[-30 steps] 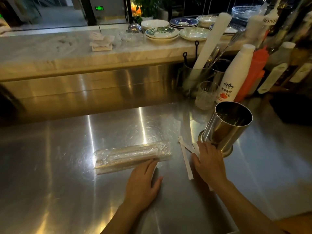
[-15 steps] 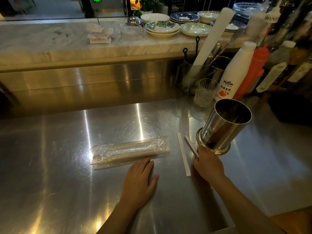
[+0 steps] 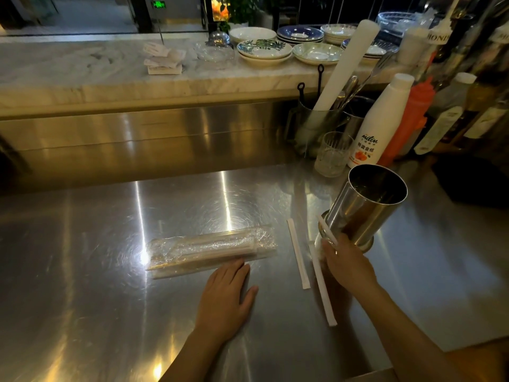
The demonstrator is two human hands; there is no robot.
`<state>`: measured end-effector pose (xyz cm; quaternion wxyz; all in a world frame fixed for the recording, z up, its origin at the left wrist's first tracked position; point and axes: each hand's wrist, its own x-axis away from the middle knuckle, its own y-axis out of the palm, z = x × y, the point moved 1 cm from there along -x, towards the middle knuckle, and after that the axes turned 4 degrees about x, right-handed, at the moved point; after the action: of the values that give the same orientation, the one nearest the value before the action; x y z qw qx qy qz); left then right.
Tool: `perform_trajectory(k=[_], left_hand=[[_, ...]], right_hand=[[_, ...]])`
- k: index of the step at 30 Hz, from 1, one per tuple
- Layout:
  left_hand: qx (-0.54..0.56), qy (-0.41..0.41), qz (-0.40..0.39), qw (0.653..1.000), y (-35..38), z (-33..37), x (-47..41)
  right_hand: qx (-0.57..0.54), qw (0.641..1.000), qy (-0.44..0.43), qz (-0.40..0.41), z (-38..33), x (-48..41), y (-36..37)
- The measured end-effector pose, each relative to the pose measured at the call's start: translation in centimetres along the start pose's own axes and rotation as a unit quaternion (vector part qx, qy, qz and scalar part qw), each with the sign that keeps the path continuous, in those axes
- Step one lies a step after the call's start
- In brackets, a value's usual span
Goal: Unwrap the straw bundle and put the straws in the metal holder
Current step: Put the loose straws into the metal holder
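The straw bundle, still in clear plastic wrap, lies lengthwise on the steel counter. My left hand rests flat just in front of it, fingertips at its near edge. The metal holder stands to the right, open top showing nothing inside. My right hand is at the holder's base, fingers closed on a paper-wrapped straw whose tip leans on the holder's wall. Two more wrapped straws lie loose: one between bundle and holder, another partly under my right hand.
Behind the holder stand a drinking glass, a white bottle, an orange squeeze bottle and a utensil pot with a white roll. Plates sit on the raised marble ledge. A dark object lies far right.
My right hand has picked one wrapped straw up off the counter and raised its tip against the holder. My left hand has stayed by the bundle.
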<state>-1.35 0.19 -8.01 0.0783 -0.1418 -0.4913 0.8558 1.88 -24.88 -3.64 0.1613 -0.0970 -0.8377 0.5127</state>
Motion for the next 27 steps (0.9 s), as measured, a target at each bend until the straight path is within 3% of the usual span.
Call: perform_trajectory(k=[10,13,20,27], left_hand=[[0.015,-0.007,-0.006,1.0,0.1,-0.1,-0.1],[0.013,-0.006,-0.009,1.0,0.1,-0.1,-0.1],[0.017,-0.01,-0.016,1.0,-0.1,0.0,-0.1],[0.019,-0.011,-0.02,1.0,-0.1,0.0,-0.1]], right_hand=[[-0.108,0.993,0.031,-0.045,1.9,1.5,1.0],[-0.038,0.994,-0.005,-0.104,1.2,1.3,1.3],[0.067,0.984,0.003,-0.165,-1.3,1.0,0.9],[0.095,0.981,0.001,-0.167,-1.9,0.8,0.8]])
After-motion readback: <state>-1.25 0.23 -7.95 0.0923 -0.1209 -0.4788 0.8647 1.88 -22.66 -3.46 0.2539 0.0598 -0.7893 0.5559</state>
